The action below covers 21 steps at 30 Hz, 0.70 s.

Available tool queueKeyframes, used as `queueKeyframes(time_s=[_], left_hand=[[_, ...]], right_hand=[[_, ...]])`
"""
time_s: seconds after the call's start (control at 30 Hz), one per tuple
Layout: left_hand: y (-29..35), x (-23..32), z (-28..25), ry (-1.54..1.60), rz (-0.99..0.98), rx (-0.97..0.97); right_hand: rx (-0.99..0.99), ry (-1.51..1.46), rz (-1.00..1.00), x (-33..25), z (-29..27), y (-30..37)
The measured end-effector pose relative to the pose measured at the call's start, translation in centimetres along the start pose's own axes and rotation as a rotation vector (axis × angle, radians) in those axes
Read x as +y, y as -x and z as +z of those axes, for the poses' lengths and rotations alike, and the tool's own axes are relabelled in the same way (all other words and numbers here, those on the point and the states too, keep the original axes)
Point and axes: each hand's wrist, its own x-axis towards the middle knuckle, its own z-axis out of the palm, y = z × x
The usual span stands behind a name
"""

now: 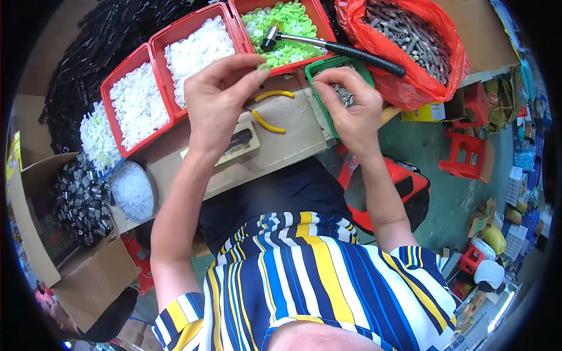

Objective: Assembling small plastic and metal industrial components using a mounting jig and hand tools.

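My left hand [213, 105] is raised over the near edge of the red bins, thumb and forefinger pinching a small green plastic piece [264, 68]. It looks like the pieces in the red bin of light-green plastic parts [295, 29] just beyond. My right hand [354, 111] hangs at a green tray [329, 117] of small metal pins [344, 95]. Its thumb and forefinger are brought together, and whatever lies between them is hidden. Pliers with yellow handles [269, 122] rest on the bench between my hands, beside a cream-coloured block with a dark slot [239, 144].
A black-handled hammer [366, 58] lies across the green-parts bin and tray. Two red bins hold white parts [140, 105]. At right sits a red bag [453, 73] of grey pieces. Left are a round tub [133, 190] and a box of black parts [82, 199]. A red stool [462, 155] stands behind.
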Motion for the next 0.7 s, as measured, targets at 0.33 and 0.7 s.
queueKeyframes(time_s=[0.33, 0.7], left_hand=[[5.4, -1.6, -2.1, 0.306, -0.137, 0.040], [6.7, -1.5, -3.2, 0.335, -0.077, 0.079]], right_hand=[[-0.140, -0.169, -0.163, -3.0, 5.2, 0.4], [-0.159, 0.169, -0.505, -3.6, 6.4, 1.7]])
